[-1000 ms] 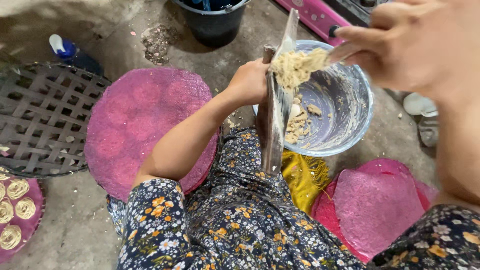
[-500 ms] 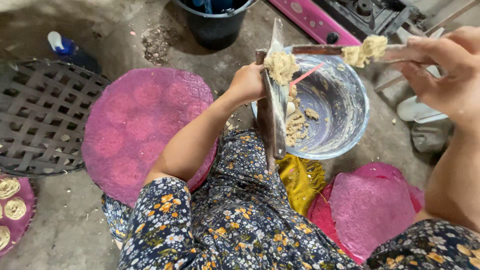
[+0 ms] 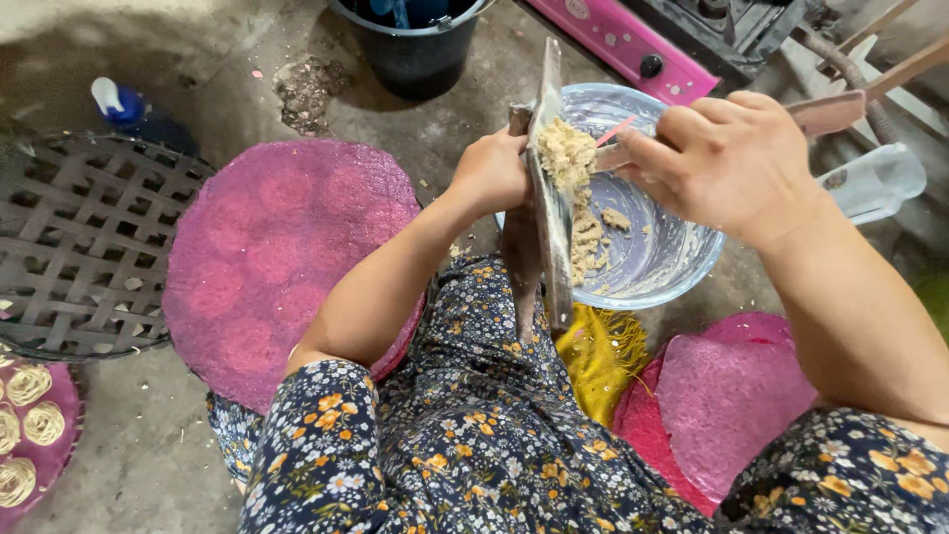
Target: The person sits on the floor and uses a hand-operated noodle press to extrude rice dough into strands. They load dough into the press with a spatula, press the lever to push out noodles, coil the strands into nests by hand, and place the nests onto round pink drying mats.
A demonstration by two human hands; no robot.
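Observation:
My left hand (image 3: 489, 173) grips a long wooden-and-metal press (image 3: 544, 198) that stands on edge over my lap. Pale crumbly dough (image 3: 565, 153) sticks to its upper face. My right hand (image 3: 732, 163) holds a flat wooden spatula (image 3: 840, 109) and presses its tip against the dough on the press. Behind the press sits a light blue bowl (image 3: 662, 267) smeared with dough, with lumps of dough (image 3: 588, 242) at its left side.
A round pink woven mat (image 3: 277, 247) lies at left, another pink mat (image 3: 732, 405) at lower right. A dark woven bamboo tray (image 3: 79, 247) sits far left. Noodle coils (image 3: 30, 415) rest on a mat at bottom left. A black bucket (image 3: 415, 44) stands behind, with a yellow cloth (image 3: 598, 356) under the bowl.
My right hand lifted the spatula with dough away to the right, then came back down to the press. The left hand kept hold of the press.

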